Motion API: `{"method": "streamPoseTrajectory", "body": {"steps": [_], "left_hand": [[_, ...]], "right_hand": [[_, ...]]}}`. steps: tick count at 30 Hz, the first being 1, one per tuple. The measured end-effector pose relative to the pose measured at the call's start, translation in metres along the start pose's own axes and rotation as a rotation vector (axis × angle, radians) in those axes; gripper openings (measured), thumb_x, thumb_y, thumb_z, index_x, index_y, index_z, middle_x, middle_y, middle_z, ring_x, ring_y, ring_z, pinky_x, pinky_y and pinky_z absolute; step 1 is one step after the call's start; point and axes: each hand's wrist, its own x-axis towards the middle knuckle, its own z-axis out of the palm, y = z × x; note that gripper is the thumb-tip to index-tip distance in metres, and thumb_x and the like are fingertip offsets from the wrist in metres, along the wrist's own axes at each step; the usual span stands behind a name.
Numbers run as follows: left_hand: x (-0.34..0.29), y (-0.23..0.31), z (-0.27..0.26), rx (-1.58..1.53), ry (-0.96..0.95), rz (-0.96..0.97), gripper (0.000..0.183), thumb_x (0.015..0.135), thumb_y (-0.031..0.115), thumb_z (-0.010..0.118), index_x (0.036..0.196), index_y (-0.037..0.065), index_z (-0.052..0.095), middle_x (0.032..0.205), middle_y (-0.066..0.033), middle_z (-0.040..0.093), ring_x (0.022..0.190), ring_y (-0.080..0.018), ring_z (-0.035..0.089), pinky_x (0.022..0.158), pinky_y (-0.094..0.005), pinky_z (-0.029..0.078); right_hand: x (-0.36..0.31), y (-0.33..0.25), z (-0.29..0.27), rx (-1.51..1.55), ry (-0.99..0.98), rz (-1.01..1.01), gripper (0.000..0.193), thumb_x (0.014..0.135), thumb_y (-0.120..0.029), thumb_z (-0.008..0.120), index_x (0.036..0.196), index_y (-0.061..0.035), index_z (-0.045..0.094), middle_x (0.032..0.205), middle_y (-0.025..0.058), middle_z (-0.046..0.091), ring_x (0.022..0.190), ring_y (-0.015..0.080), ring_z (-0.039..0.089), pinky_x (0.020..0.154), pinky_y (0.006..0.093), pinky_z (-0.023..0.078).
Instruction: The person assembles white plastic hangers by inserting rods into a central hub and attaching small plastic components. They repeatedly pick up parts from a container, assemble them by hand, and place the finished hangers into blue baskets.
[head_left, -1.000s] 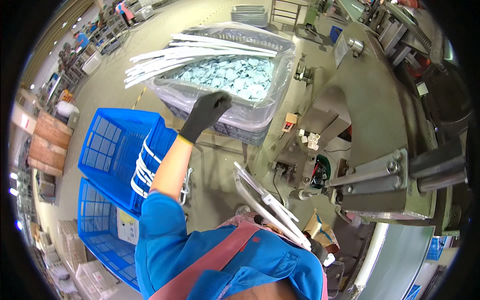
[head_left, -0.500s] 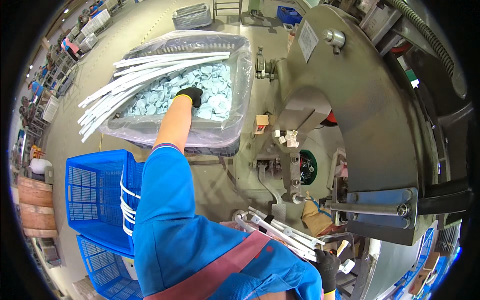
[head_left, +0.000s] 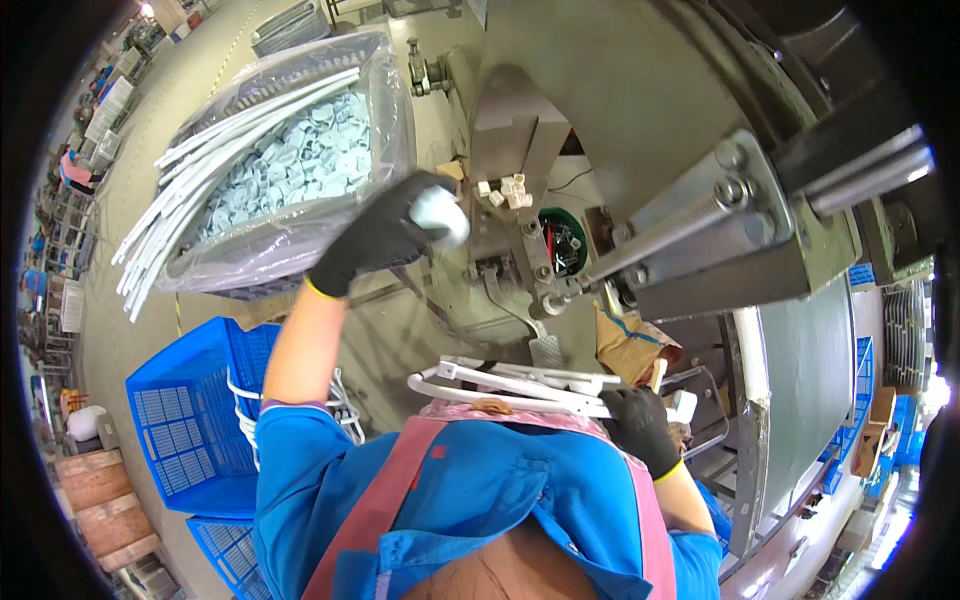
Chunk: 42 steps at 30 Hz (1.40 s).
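Pale plastic piece (head_left: 440, 215) is in the left hand (head_left: 383, 228), seen just off the near right corner of the lined bin (head_left: 235, 264). Left forearm reaches forward, wrist angled right, gloved fingers clamped on the piece. Right hand (head_left: 642, 425) sits low, palm down, fingers closed on the right end of the white tube frame (head_left: 540, 403). Piece: whitish-blue, rounded, blurred; can't tell exact shape.
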Motion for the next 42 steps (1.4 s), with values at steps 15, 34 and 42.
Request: {"method": "streamPoseTrajectory", "body": {"steps": [15,34,42], "left_hand": [[0.011,-0.009,0.196,0.321,0.159,0.143,0.051,0.08,0.023,0.067,0.121,-0.001,0.049,0.11,-0.0224,0.06,0.101,-0.039,0.058,0.087,-0.0448,0.048],[-0.15,0.032,0.166,0.513,0.668,-0.322,0.022,0.087,0.022,0.063,0.099,0.006,0.055,0.082,-0.0113,0.06,0.074,-0.0262,0.062,0.067,-0.0355,0.048],[-0.147,0.044,0.171,0.017,0.941,-0.419,0.012,0.089,0.012,0.059,0.1,0.006,0.056,0.072,0.0002,0.057,0.061,-0.0051,0.048,0.053,-0.023,0.038]], "right_hand": [[0.053,0.079,-0.036,-0.137,-0.047,-0.41,0.022,0.07,-0.024,0.065,0.088,-0.0135,0.059,0.067,0.0051,0.061,0.062,0.0266,0.063,0.052,0.0412,0.048],[0.137,0.09,-0.063,-0.18,0.277,-0.837,0.052,0.07,-0.013,0.067,0.12,-0.0088,0.057,0.099,0.0127,0.062,0.094,0.0329,0.059,0.083,0.0452,0.047],[0.158,0.097,-0.053,-1.12,0.834,-0.961,0.045,0.083,-0.03,0.064,0.128,-0.0232,0.058,0.124,0.0067,0.056,0.109,0.0276,0.057,0.092,0.0428,0.048]]}}
